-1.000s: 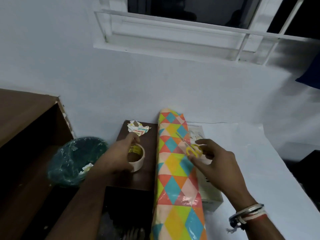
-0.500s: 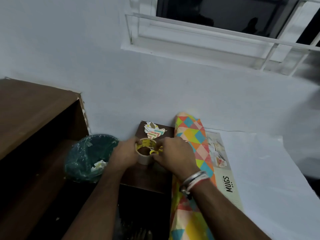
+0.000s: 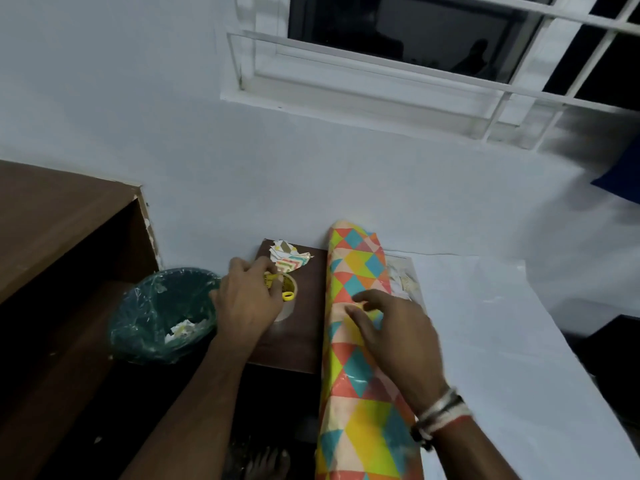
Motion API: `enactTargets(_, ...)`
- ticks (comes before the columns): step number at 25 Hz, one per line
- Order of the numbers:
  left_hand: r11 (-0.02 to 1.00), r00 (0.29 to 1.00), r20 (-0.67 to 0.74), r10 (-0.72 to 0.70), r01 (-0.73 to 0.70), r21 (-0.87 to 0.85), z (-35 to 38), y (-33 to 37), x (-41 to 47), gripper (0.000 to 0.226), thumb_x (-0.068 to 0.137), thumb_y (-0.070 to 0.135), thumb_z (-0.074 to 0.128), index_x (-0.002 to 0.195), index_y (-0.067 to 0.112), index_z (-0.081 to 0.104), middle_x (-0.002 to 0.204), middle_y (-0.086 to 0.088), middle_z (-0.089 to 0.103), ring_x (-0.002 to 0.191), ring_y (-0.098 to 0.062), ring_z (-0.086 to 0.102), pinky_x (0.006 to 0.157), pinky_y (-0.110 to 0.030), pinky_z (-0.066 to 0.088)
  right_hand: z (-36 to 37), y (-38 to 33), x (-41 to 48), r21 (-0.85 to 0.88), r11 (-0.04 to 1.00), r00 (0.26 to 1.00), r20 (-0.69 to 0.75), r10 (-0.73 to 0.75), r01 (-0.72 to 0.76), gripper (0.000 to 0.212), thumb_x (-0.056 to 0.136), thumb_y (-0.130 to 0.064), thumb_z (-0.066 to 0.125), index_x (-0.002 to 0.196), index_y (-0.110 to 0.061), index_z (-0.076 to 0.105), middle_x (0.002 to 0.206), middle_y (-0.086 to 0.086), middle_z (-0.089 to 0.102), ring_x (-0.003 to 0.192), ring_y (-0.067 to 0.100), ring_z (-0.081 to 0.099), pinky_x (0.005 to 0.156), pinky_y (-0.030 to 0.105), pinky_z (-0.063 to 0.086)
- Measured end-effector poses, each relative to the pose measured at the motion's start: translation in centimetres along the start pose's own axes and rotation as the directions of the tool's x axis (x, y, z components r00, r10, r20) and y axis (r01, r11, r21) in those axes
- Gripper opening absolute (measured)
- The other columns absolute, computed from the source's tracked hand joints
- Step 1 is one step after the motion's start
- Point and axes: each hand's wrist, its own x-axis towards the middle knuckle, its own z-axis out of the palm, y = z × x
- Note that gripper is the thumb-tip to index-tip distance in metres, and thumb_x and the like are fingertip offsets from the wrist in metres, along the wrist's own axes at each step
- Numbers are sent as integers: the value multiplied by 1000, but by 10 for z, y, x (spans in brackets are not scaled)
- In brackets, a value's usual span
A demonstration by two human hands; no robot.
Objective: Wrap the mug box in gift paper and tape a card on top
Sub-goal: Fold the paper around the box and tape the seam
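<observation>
My left hand (image 3: 247, 303) curls round the tape roll (image 3: 289, 311) on the brown stand (image 3: 304, 341). My right hand (image 3: 391, 330) hovers loose-fingered and empty over the gift paper roll (image 3: 356, 268). The mug box (image 3: 405, 282), just right of the roll, is unwrapped and has no card taped on. The wall closes off the far side, and the white tabletop (image 3: 502, 341) to the right gives room.

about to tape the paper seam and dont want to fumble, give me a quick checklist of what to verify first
1. Tape roll in reach: ok, left hand grips it on the brown stand.
2. Cut strip in right hand: cannot tell; it hovers over the gift paper.
3. Mug box fully covered: not ok, its far corner shows bare beside the paper.
4. Scissors located: ok, yellow handle at the roll.
5. Card ready: cannot tell; only patterned scraps lie on the stand.
</observation>
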Motion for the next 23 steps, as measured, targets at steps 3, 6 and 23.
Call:
enactTargets(3,962,965,119,-235,248,-111,7,-12,12,36,99,38,59,133,26,57,131,-19,53,117,-42,58,100,-47,46,-31,45,-40,84,991,991,-69,113,-107,19,91,-55,67,105,-44,72,88,-20,75,76,8,67,66,29,51)
enactTargets(6,938,938,151,-312,329,-107,16,-25,24,31,93,29,68,124,24,69,124,-14,70,117,-36,62,99,-43,51,-38,77,-62,196,957,972,-57,228,-213,9,92,-46,71,100,-50,70,85,-33,71,74,0,65,72,33,56)
enactTargets(23,998,991,-114,70,-69,10,30,-2,22,25,91,39,69,111,26,76,110,-10,64,105,-31,64,93,-46,47,-20,108,-53,242,960,990,30,136,-140,17,88,-34,78,104,-38,75,104,-30,66,95,-10,60,79,20,45)
